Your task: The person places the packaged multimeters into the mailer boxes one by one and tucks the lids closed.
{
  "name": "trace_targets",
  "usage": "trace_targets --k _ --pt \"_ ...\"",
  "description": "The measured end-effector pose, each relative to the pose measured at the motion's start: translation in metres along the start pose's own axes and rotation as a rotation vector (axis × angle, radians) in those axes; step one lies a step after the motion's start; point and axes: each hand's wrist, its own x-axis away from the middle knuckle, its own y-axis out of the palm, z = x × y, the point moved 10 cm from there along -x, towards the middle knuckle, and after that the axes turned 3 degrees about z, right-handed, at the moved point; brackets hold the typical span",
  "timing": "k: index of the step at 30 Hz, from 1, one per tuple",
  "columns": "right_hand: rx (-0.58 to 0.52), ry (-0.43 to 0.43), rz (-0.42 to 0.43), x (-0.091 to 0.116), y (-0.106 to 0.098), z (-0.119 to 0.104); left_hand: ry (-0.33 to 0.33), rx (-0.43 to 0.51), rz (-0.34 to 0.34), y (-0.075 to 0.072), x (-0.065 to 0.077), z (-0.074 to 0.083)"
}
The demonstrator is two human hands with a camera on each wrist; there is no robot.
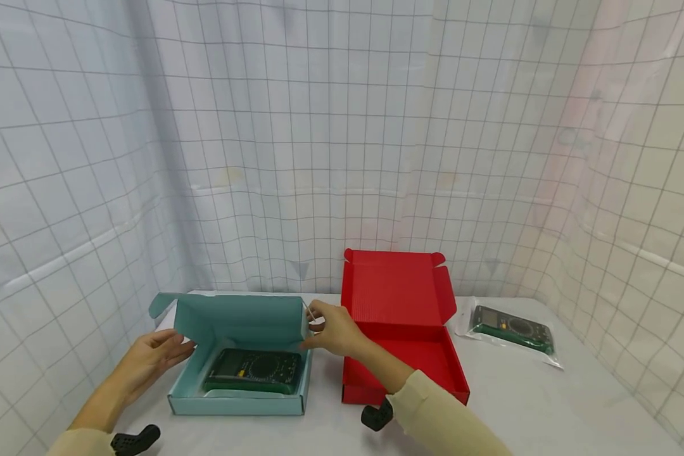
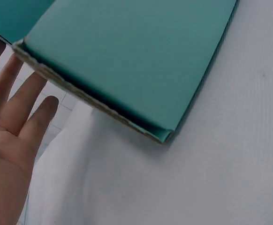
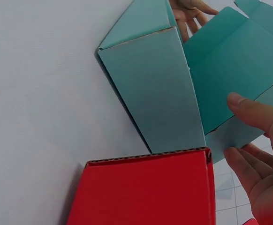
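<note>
A teal cardboard box [image 1: 236, 406] stands on the table with its lid [image 1: 239, 311] raised at the back. Inside lies a dark green multimeter [image 1: 253, 372] in clear plastic wrap. My right hand [image 1: 335, 330] pinches the lid's right side flap [image 3: 228, 136], thumb on the inner face and fingers behind it. At the opposite side, my left hand [image 1: 154, 358] has its fingers nearly straight, with the fingertips [image 2: 47, 104] right by the lid's left edge. The left wrist view shows the box's outer side wall [image 2: 132, 56] beside that hand.
Just right of the teal box is an open red box [image 1: 405, 354], its lid tilted back. A second multimeter [image 1: 513, 326] in a clear bag lies farther right on the white table [image 1: 581, 405]. A gridded white curtain [image 1: 342, 139] surrounds the table's back and sides.
</note>
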Motion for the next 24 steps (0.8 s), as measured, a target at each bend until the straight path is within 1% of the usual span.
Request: trace_targets --k 4,8,12,16,18,21,24 --pt "0.011 0.016 -0.038 0.001 0.002 0.001 -0.024 -0.004 -0.082 0.003 0.005 -0.001" --pt "-0.006 0.039 -0.049 0.002 0.0 0.004 -0.031 0.002 -0.149 0.006 0.007 0.002" --pt "-0.063 0.071 -0.073 0.005 -0.003 0.007 -0.051 -0.01 -0.178 0.007 0.007 0.005" --pt "-0.135 0.126 -0.109 0.011 -0.005 0.009 -0.07 -0.046 -0.179 0.007 0.005 0.01" --pt "-0.129 0.136 -0.115 0.013 -0.006 0.007 -0.069 -0.068 -0.183 0.008 0.005 0.013" --pt "-0.099 0.135 -0.117 0.015 -0.008 0.005 -0.07 -0.089 -0.208 0.01 0.005 0.017" --pt "-0.089 0.138 -0.12 0.016 -0.007 -0.001 -0.072 -0.055 -0.231 0.012 0.007 0.019"
